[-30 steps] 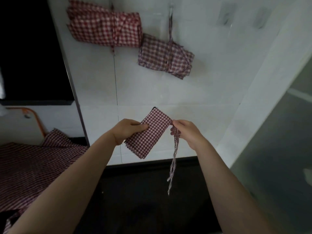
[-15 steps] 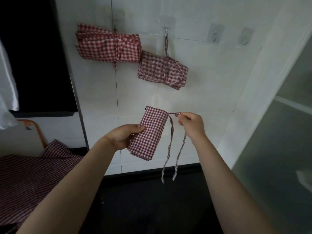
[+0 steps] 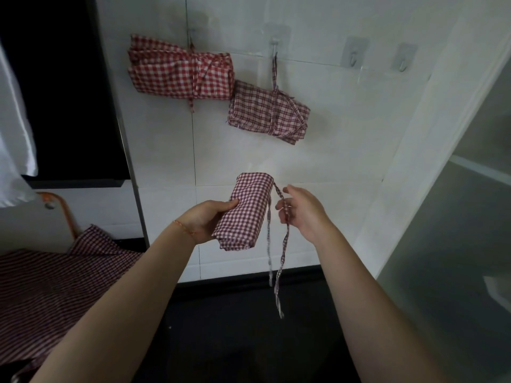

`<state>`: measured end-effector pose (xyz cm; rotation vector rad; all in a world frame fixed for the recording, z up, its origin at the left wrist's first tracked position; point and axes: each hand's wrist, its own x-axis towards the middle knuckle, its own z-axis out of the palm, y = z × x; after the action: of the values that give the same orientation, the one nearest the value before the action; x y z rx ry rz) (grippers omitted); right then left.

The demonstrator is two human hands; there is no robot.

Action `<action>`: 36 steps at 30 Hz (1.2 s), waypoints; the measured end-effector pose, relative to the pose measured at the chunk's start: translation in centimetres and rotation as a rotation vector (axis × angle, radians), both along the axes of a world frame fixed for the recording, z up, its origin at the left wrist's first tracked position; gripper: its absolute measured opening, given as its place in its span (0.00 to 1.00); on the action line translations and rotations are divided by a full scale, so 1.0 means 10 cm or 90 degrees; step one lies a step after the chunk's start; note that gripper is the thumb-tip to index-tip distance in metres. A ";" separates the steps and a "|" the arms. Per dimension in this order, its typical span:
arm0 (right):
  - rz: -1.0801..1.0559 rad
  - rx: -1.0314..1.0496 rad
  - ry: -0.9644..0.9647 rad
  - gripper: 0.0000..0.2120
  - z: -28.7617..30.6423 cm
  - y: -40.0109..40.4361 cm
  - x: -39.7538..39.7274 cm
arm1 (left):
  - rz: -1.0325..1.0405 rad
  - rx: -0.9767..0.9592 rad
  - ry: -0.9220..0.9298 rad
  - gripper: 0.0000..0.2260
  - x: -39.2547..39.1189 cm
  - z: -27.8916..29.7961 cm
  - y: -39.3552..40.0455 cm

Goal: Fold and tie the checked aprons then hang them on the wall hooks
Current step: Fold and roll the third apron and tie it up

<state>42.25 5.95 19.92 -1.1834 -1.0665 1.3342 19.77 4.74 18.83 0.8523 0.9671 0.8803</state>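
Observation:
My left hand grips a folded dark-red checked apron from its left side, holding it up in front of the white tiled wall. Its two strings hang down from the top right corner. My right hand pinches one string between thumb and fingers, just right of the bundle. Two tied aprons hang on wall hooks above: a bright red checked one at the left and a darker one beside it. Two bare hooks are stuck to the wall further right.
An unfolded checked apron lies spread at the lower left, near an orange bent tube. A dark opening fills the upper left with white cloth at its edge. A grey glass panel stands to the right. The floor below is dark.
The folded apron has risen and turned more upright. My right hand slid down along the string, and its fingers have loosened around it. The view tilted up, showing the two bare hooks.

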 end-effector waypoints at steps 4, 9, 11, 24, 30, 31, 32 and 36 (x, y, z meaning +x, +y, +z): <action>0.000 0.062 -0.394 0.12 -0.16 -0.02 -0.05 | 0.063 0.002 -0.001 0.17 0.06 -0.04 0.08; 0.231 0.102 -0.883 0.14 -0.10 -0.12 -0.25 | 0.175 0.239 0.446 0.11 0.25 -0.10 0.16; 0.294 0.095 -0.929 0.13 0.01 -0.17 -0.32 | 0.138 0.375 0.677 0.11 0.28 -0.07 0.15; 0.309 0.085 -0.636 0.13 0.31 0.04 0.07 | -0.319 0.510 0.657 0.12 0.24 0.09 -0.05; 0.316 -0.090 -0.301 0.11 0.05 0.04 0.19 | -0.218 0.393 0.441 0.20 0.22 0.10 -0.09; 0.315 -0.098 -0.295 0.11 -0.01 0.01 0.22 | -0.219 0.388 0.419 0.22 0.22 0.10 -0.10; 0.283 -0.095 -0.281 0.11 -0.07 -0.02 0.23 | -0.217 0.397 0.408 0.21 0.22 0.11 -0.11; 0.177 -0.159 -0.115 0.13 -0.27 -0.11 0.25 | -0.143 0.458 0.390 0.12 0.26 0.15 -0.13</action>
<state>44.71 4.86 17.25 -1.3973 -1.2555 1.6360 22.37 3.40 20.38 1.8869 1.0476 0.7859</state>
